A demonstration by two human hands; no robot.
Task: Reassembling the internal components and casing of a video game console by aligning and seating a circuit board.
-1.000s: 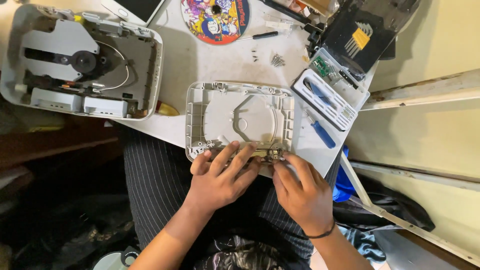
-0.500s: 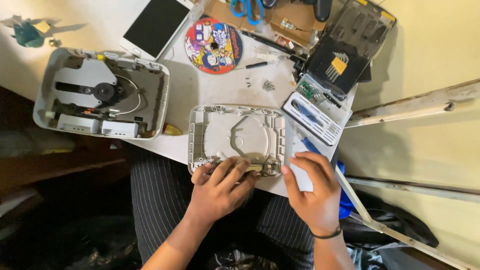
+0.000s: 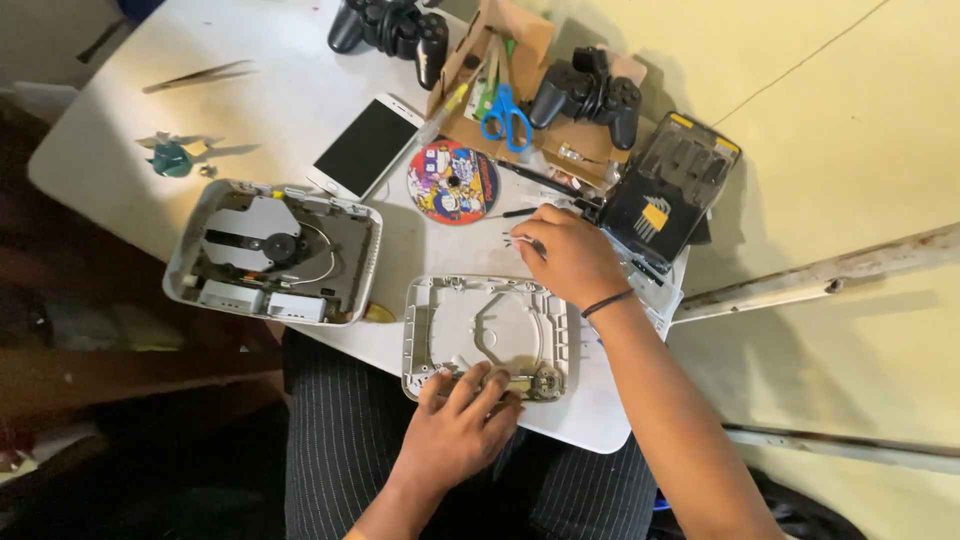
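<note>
Shell lid [image 3: 490, 335], the white plastic half of a game box, lies upside down at the desk's [image 3: 300, 110] 6 o'clock edge. I press my left hand [image 3: 455, 425] flat on its near rim. My right hand [image 3: 565, 255], at 1 o'clock from it, pinches small screws [image 3: 522, 240]. It's pale, ribbed, mostly bare inside. The other half [image 3: 272, 252], at 9 o'clock, already sits apart, parts showing.

Dark-screened white phone [image 3: 367, 146] lies beside colourful round disc label [image 3: 453, 181].
</note>
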